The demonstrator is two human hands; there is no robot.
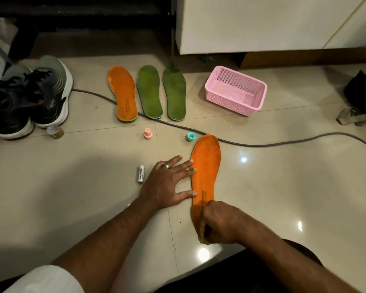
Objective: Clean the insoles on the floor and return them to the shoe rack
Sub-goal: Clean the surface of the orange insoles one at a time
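Note:
An orange insole [206,166] lies lengthwise on the tiled floor in front of me. My left hand [169,185] is spread flat beside it, fingertips pressing its left edge. My right hand [218,223] is closed over the insole's heel end, pinching a small green thing [201,240] that is mostly hidden. Farther back lie a second orange insole [123,94] and two green insoles [149,92] [174,93], side by side.
A pink basket [236,90] stands back right. Dark sneakers [30,98] sit at the left. A grey cable [262,143] crosses the floor. A pink cap [148,133], a teal cap [191,136] and a white tube [141,174] lie near my hands.

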